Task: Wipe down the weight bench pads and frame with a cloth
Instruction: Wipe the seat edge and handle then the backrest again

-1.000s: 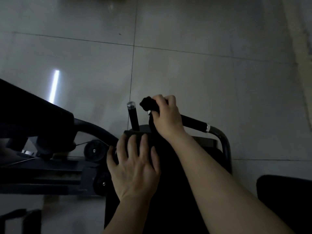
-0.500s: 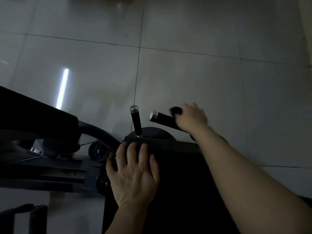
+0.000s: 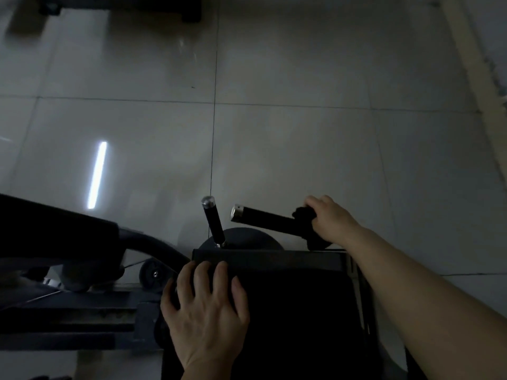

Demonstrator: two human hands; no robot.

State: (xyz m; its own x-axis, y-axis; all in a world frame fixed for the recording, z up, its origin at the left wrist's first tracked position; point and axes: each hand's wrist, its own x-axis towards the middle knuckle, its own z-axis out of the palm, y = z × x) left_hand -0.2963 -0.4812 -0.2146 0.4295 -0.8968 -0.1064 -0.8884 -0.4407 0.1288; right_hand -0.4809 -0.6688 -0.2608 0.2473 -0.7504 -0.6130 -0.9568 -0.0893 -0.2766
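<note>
A pale tiled floor fills most of the view and carries the reflection of a strip light toward its left side. At the floor's far edge, the dark foot of another piece of equipment is partly seen. The lighting is dim and fine detail is lost in the dark areas.

The weight bench frame is seen along the left and lower part of the view, with a long black pad running in from the left edge. A second black pad occupies the lower centre; its far edge is met by a flat crossbar. A small wheel is mounted just beside the near-left corner of that crossbar.

Two black handles with silver end caps rise beyond the crossbar. The upright handle stands near its left end, untouched. The slanted handle runs to the right.

The left hand is laid flat, fingers spread, on the far-left corner of the lower pad, gripping nothing. The right hand is closed around a dark cloth, which is wrapped against the right portion of the slanted handle. More of the cloth appears to hang below the hand, though it cannot be told apart from the frame with certainty.
</note>
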